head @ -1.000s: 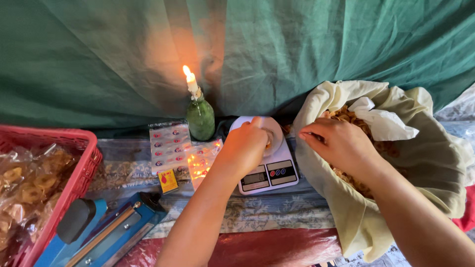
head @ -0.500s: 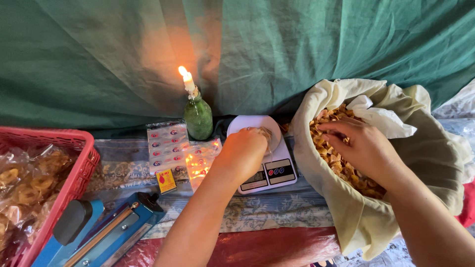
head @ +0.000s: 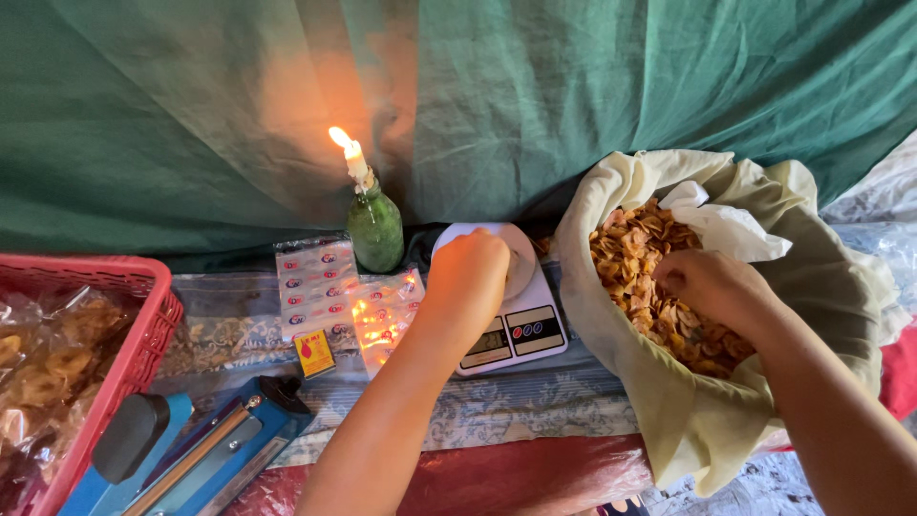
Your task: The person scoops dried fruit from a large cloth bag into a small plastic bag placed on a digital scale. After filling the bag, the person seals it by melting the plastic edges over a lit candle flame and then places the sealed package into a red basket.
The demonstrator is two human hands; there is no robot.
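Curled knuckles-up, left hand [head: 468, 277] rests on scale [head: 516, 320]; right hand [head: 712, 287] pinches chips [head: 640, 268], grip contents hidden.

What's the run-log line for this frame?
left hand: on scale | right hand: in chip sack | candle: lit

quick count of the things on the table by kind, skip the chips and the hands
Kitchen scale: 1
Candle in a green bottle: 1
Cloth sack of chips: 1
Red basket: 1
Blue heat sealer: 1
Matchbox: 1
Stacks of printed clear bags: 2
Total: 8
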